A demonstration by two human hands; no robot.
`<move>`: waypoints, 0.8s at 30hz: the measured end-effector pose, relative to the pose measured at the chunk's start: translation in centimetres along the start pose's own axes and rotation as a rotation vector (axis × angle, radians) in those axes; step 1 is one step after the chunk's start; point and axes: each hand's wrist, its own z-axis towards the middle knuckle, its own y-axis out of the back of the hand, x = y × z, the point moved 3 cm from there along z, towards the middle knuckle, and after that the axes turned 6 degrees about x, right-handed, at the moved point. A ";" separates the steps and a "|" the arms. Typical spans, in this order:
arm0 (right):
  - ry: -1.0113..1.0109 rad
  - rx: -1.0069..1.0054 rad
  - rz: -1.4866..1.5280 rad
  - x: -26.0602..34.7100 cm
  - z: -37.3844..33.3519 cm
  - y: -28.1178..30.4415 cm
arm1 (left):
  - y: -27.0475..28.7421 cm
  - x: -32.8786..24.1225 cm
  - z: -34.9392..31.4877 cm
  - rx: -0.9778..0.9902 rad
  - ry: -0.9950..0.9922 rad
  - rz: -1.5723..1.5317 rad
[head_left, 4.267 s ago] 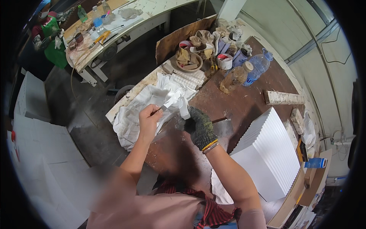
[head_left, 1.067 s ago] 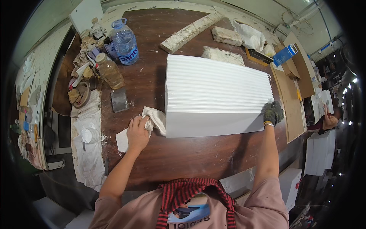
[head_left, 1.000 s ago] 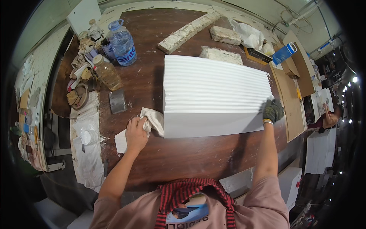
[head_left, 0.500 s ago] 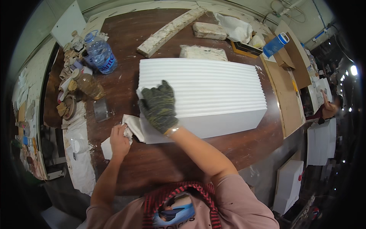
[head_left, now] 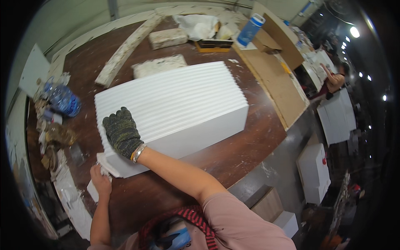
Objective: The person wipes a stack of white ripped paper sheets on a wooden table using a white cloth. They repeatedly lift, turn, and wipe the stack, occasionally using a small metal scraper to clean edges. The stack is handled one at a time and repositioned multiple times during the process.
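Observation:
A long white block (head_left: pixel 175 98) with a ridged top and a smooth front side lies slantwise on the brown table. My right hand (head_left: pixel 122 131), in a dark green-black knitted glove, presses on its left end, fingers bent over the ridges and gripping there. At the block's near left corner, my bare left hand (head_left: pixel 101 182) is closed on a crumpled white cloth (head_left: pixel 107 166), which touches that corner. A flat white piece (head_left: pixel 92 191) shows beside the left hand; whether the hand also holds it is unclear.
Plaster-crusted blocks (head_left: pixel 160 66) and a long crusted bar (head_left: pixel 129 50) lie behind. Plastic bottles (head_left: pixel 64 100) and clutter line the left side. A blue bottle (head_left: pixel 251 30) stands at the back right near cardboard (head_left: pixel 271 83). Another person (head_left: pixel 334 79) is far right.
My view has swung rightward, so the block and table appear shifted left and tilted. Both hands keep to the block's left end; the left still has the cloth.

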 end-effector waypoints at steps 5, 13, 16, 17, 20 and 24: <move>-0.118 -0.074 -0.082 -8.2 -1.9 6.6 | -0.3 0.6 -0.1 0.008 -0.011 -0.022; -0.217 -0.263 -0.406 -24.8 -7.3 17.3 | -0.7 0.9 -0.3 -0.006 0.017 0.032; -0.379 -0.284 -0.485 -30.8 -9.6 20.5 | -0.7 1.0 -0.3 -0.017 -0.002 0.038; -0.478 -0.238 -0.466 -32.6 -10.0 21.2 | -0.7 1.1 -0.3 -0.020 0.004 0.045; -0.538 -0.344 -0.649 -34.8 -10.2 23.4 | -0.7 1.2 -0.3 0.003 0.020 0.047; -0.414 -0.440 -0.503 -29.6 -7.1 21.1 | -0.7 1.1 -0.3 0.014 0.023 0.048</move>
